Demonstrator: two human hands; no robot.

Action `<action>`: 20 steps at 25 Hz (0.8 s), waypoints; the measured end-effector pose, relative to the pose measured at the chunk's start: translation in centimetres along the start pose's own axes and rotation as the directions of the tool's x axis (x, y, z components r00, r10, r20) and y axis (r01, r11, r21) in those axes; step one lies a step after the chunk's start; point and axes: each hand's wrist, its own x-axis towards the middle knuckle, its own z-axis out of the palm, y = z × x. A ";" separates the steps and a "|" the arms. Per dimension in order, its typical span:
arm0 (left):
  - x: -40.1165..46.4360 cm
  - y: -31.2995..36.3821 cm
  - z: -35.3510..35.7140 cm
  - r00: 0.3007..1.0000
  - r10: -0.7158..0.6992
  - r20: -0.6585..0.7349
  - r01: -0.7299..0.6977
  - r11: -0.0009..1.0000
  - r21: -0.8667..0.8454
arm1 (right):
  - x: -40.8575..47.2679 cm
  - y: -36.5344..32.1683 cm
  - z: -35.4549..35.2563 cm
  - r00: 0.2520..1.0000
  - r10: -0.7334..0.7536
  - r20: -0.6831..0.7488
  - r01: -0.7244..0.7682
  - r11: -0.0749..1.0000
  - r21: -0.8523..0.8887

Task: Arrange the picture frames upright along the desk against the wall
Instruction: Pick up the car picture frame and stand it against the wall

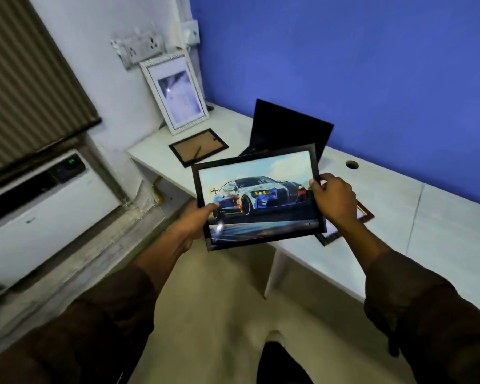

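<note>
Both hands, left point(190, 225) and right point(333, 199), fingers pinching its side edges, hold the black-framed car picture point(258, 196) above the white counter point(385, 189); no writing legible.

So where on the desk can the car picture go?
Bare desk runs along the blue wall, right of the laptop, past the cable hole. The left corner is crowded: white frame, face-down frame.

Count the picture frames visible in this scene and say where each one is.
4, perhaps more hidden: white frame upright against the wall; brown-backed frame face down on the desk; car frame in both hands; another frame partly hidden beneath it.
</note>
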 end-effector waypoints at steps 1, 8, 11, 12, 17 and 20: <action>0.8 1.5 -1.5 0.998 0.065 -0.028 -0.065 0.998 -0.011 | 1.3 -2.1 -0.2 0.999 -0.042 -0.019 0.042 0.999 0.006; 9.3 12.8 -9.5 0.935 0.318 -0.155 -0.316 0.948 0.042 | 13.0 -14.3 -0.9 0.951 -0.241 -0.192 0.255 0.966 0.050; 14.0 18.7 -11.7 0.908 0.373 -0.189 -0.369 0.928 0.059 | 18.8 -18.3 -0.8 0.936 -0.267 -0.231 0.293 0.952 0.086; 15.4 20.1 -12.2 0.908 0.374 -0.187 -0.370 0.927 0.059 | 20.4 -19.1 -0.7 0.934 -0.269 -0.233 0.296 0.951 0.087; 22.2 27.6 -12.6 0.880 0.442 -0.173 -0.434 0.897 0.085 | 30.1 -22.5 -0.1 0.936 -0.268 -0.228 0.295 0.951 0.093; 25.8 30.5 -12.4 0.868 0.477 -0.136 -0.469 0.879 0.092 | 34.1 -23.3 0.3 0.934 -0.273 -0.229 0.295 0.953 0.066</action>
